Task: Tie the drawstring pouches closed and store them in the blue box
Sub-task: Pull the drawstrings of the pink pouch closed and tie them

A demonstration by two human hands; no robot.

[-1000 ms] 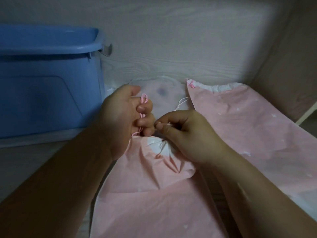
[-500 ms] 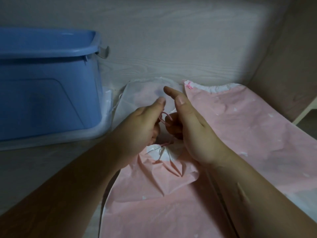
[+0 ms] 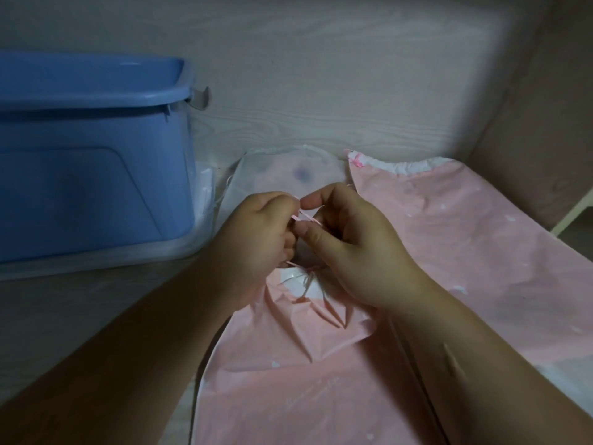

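A pink drawstring pouch [image 3: 308, 374] lies in front of me, its white-lined mouth gathered into a bunch just below my hands. My left hand [image 3: 256, 239] and my right hand [image 3: 353, 248] meet above that bunch, both pinching the thin pink drawstring [image 3: 306, 219] between fingertips. A second pink pouch [image 3: 465, 232] lies flat to the right, its mouth ungathered. A translucent white pouch [image 3: 288, 175] lies behind my hands. The blue box [image 3: 90, 155] stands at the left, open on top.
The blue box rests on a clear plastic lid [image 3: 96, 261]. A pale wood-grain wall [image 3: 321, 75] closes the back and a wooden panel [image 3: 539, 123] closes the right side. The surface is dim.
My hands moved from pulling the cord ends apart to meeting together above the gathered mouth. My right fingers, stretched out half a second ago, now pinch the cord.
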